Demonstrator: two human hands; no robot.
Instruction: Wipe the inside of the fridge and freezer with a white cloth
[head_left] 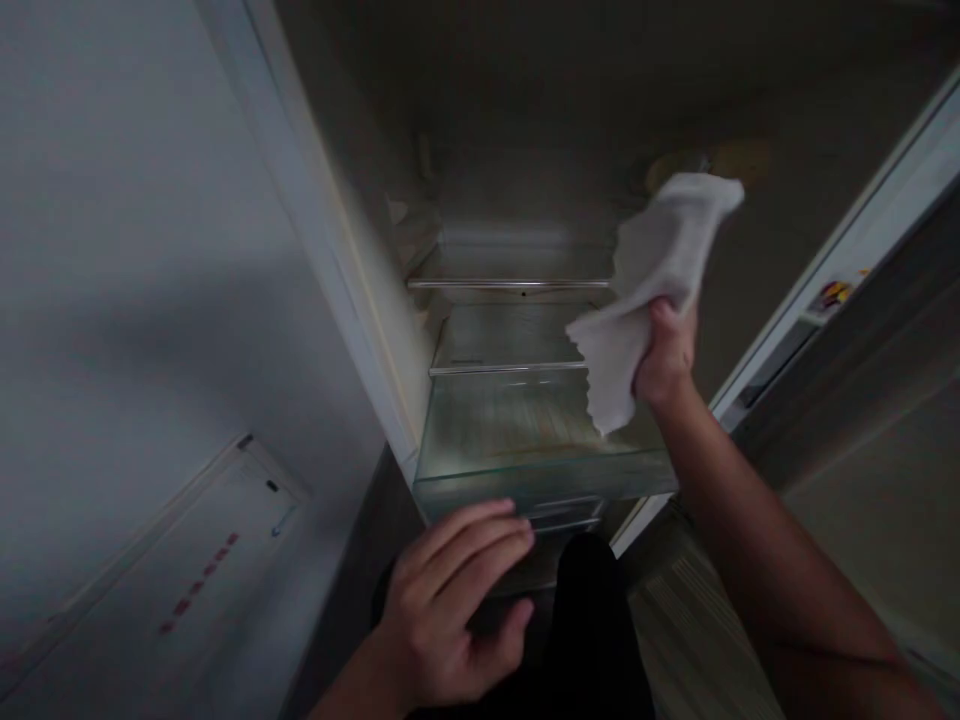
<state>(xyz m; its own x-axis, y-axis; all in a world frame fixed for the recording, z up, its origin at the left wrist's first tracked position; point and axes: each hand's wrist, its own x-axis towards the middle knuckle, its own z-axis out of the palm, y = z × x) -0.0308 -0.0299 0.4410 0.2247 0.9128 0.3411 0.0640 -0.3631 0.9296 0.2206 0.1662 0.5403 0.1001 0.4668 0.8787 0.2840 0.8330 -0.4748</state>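
My right hand (670,350) grips a white cloth (660,250) with a wavy edge and holds it up in the opening of a dim fridge. Part of the cloth hangs down on the left of the hand, in front of the glass shelves. My left hand (457,600) is low in the view, fingers stretched out and thumb apart, with nothing in it. It is nearest to the front of the lowest glass shelf (495,425). Yellowish smears show on that shelf. Two further shelves, a middle shelf (510,335) and an upper shelf (517,265), lie behind and above.
A white wall panel (135,250) stands at the left, with a labelled white box (217,550) below. The fridge door (862,400) swings out at the right, a small colourful item (835,294) in its rack. My dark-clothed knee (592,620) is below the shelves.
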